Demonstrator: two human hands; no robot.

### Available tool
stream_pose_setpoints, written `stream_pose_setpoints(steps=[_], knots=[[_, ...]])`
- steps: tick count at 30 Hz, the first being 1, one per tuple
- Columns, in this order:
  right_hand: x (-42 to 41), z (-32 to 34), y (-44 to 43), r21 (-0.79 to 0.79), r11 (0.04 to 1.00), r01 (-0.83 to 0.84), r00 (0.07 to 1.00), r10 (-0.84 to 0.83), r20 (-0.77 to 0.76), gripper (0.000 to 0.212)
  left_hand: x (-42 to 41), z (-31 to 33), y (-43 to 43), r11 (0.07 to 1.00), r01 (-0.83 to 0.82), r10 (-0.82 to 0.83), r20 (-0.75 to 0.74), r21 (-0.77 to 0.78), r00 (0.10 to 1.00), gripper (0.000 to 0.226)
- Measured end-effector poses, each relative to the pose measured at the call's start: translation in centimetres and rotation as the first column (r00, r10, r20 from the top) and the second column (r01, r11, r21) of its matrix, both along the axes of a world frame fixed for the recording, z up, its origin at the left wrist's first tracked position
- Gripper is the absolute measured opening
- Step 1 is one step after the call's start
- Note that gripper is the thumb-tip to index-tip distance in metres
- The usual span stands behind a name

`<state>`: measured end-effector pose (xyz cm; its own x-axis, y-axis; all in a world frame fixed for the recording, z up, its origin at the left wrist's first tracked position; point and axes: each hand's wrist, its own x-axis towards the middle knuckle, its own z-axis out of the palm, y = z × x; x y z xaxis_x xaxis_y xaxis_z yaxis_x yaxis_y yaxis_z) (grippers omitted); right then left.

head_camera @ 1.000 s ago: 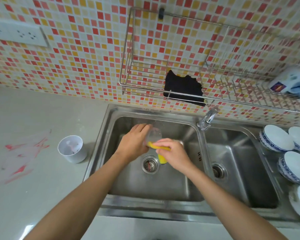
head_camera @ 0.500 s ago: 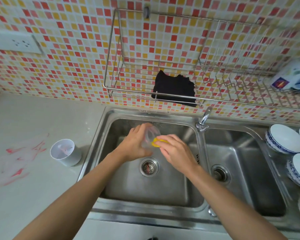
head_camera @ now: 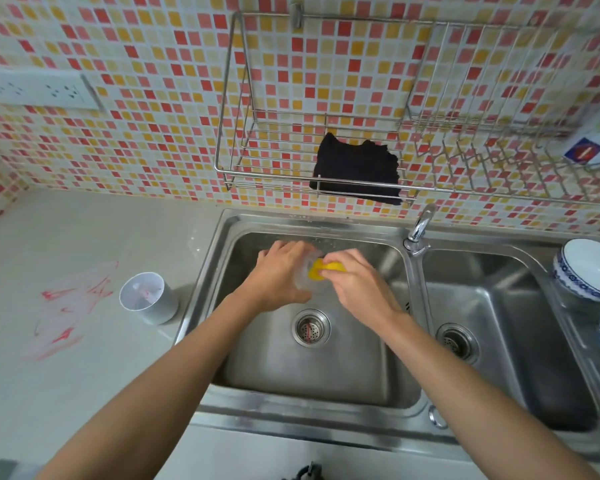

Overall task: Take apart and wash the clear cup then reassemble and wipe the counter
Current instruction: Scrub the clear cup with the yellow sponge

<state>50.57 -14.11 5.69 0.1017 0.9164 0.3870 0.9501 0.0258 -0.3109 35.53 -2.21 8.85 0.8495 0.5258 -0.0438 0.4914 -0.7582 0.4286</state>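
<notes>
Over the left basin of the steel sink [head_camera: 222, 237], the left hand [head_camera: 278, 278] is wrapped around the clear cup [head_camera: 305, 282], holding it above the drain [head_camera: 310, 328]. The right hand [head_camera: 355, 285] pinches a yellow sponge [head_camera: 321, 270] that's pressed right against the cup. Off to the left, a white cup [head_camera: 146, 299] sits on the counter [head_camera: 84, 237] beside some red smears [head_camera: 73, 296], and a black cloth [head_camera: 357, 171] hangs off the wall rack [head_camera: 236, 98].

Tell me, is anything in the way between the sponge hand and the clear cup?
Nothing visible. The right hand presses the yellow sponge straight against the clear cup, which the left hand holds above the left sink basin.
</notes>
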Motion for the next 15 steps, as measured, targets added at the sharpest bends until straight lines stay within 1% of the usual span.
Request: stream_pose_setpoints(steps=[1,2,3,4,5,6,7,8,9,10,11,12,13,14,15], knots=[[-0.3,0.0,0.0,0.027,0.999,0.024,0.999,-0.023,-0.031,0.023,-0.1,0.0,0.2,1.0,0.002,-0.002,0.001,-0.006,1.0,0.077],[-0.8,0.0,-0.1,0.048,0.998,0.05,0.994,-0.044,-0.104,0.022,-0.3,-0.1,0.3,1.0,-0.001,0.001,-0.001,-0.013,1.0,0.078],[-1.5,-0.2,-0.2,0.028,0.997,0.068,0.975,-0.06,-0.213,0.021,-0.5,-0.2,0.4,1.0,-0.006,0.006,-0.001,-0.02,1.0,0.079],[-2.3,-0.2,-0.3,-0.038,0.997,0.071,0.933,-0.08,-0.35,0.02,-0.8,-0.3,0.4,1.0,-0.011,0.011,0.002,-0.025,1.0,0.08],[-2.9,-0.1,-0.5,-0.128,0.99,0.051,0.863,-0.108,-0.493,0.02,-1.1,-0.5,0.4,0.999,-0.011,0.012,0.007,-0.032,1.0,0.08],[-3.2,-0.1,-0.6,-0.188,0.982,0.023,0.787,-0.133,-0.602,0.02,-1.3,-0.7,0.4,0.999,-0.009,0.009,0.012,-0.04,1.0,0.081],[-3.1,0.0,-0.6,-0.21,0.978,0.006,0.749,-0.143,-0.647,0.019,-1.5,-0.8,0.3,0.999,-0.007,0.008,0.019,-0.053,1.0,0.082],[-2.9,0.2,-0.7,-0.202,0.979,-0.002,0.769,-0.128,-0.627,0.019,-1.5,-0.9,0.2,0.998,-0.004,0.006,0.027,-0.062,1.0,0.081],[-2.4,0.4,-0.8,-0.168,0.986,-0.001,0.847,-0.089,-0.525,0.018,-1.3,-0.9,0.1,0.998,0.004,-0.002,0.035,-0.061,0.999,0.081],[-1.8,0.4,-0.8,-0.114,0.993,0.0,0.934,-0.04,-0.355,0.018,-1.0,-0.7,-0.1,0.998,0.014,-0.012,0.042,-0.056,0.999,0.08],[-1.2,0.6,-0.7,-0.066,0.998,-0.012,0.987,0.002,-0.162,0.019,-0.7,-0.5,-0.3,0.998,0.025,-0.022,0.05,-0.053,0.999,0.079],[-0.6,0.7,-0.6,-0.035,0.999,-0.02,1.0,0.02,-0.005,0.021,-0.4,-0.3,-0.5,0.998,0.035,-0.032,0.059,-0.049,0.998,0.078],[-0.3,0.8,-0.5,-0.021,1.0,-0.009,0.996,0.011,0.084,0.024,-0.1,0.0,-0.6,0.998,0.044,-0.041,0.068,-0.044,0.997,0.077],[-0.4,0.7,-0.6,-0.006,1.0,0.006,0.993,-0.005,0.118,0.025,0.1,0.3,-0.8,0.998,0.056,-0.053,0.072,-0.032,0.996,0.075],[-0.7,0.6,-0.7,0.007,1.0,0.017,0.995,-0.018,0.099,0.024,0.3,0.5,-0.8,0.997,0.07,-0.068,0.07,-0.024,0.995,0.074]])
